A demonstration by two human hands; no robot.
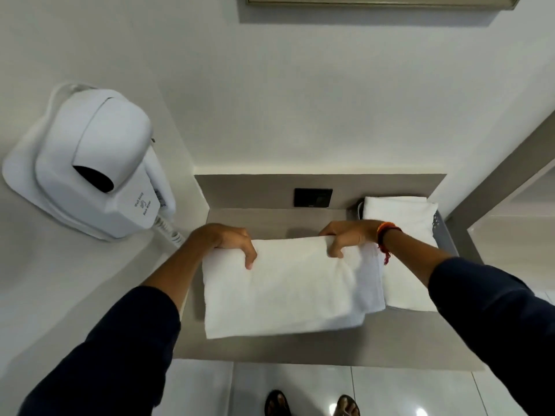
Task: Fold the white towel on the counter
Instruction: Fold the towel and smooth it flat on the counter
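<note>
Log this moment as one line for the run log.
left hand: gripping towel far edge | right hand: gripping same edge | towel: partly folded on counter | folded stack: right

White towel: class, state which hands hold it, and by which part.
Both: the left hand and right hand each grip a far corner of the white towel.

Soft, even indoor light fills the view, bright on the pale walls. The towel [288,283] is nearly washed out, its weave barely readable. A faint shadow lies on the bench [330,349] under the towel's near edge. Two glare spots shine on the floor [399,394]. Wide-angle bending curves the edges; fine detail looks soft.
</note>
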